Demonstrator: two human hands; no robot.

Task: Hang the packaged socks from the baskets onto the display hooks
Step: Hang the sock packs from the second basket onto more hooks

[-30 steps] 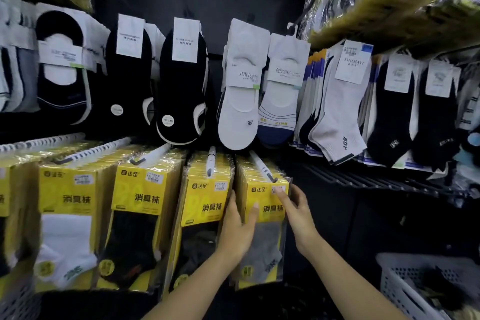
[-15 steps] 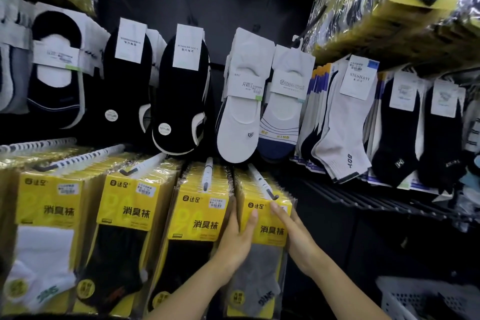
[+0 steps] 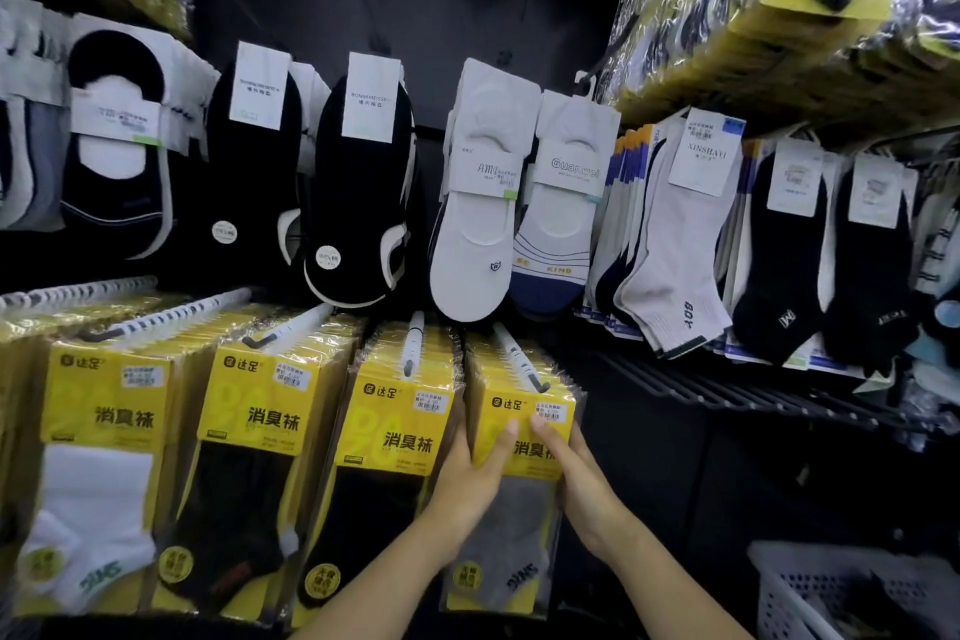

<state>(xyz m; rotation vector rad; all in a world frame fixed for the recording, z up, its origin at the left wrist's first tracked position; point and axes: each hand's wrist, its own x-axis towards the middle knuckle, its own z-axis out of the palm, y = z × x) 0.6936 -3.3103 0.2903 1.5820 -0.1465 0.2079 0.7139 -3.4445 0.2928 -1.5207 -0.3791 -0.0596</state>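
A yellow sock pack [image 3: 511, 403] with a grey sock hangs at the front of the rightmost lower display hook [image 3: 519, 359]. My left hand [image 3: 470, 476] holds its left edge, thumb flat on the front and fingers tucked behind. On the other side, my right hand [image 3: 579, 478] holds the right edge, one digit on the yellow card and the rest hidden behind the pack. Three more hooks to the left carry full rows of similar yellow packs [image 3: 395, 411].
A white plastic basket [image 3: 810, 592] with dark items stands at the lower right. Above hang rows of loose black and white socks [image 3: 483, 203]. A shelf of wrapped yellow packs [image 3: 779, 16] juts out at the upper right. Bare wire hooks [image 3: 701, 385] stick out on the right.
Both hands slid from the top of the pack down to its middle. The pack now hangs flush with the stack behind it. The view has tilted up slightly.
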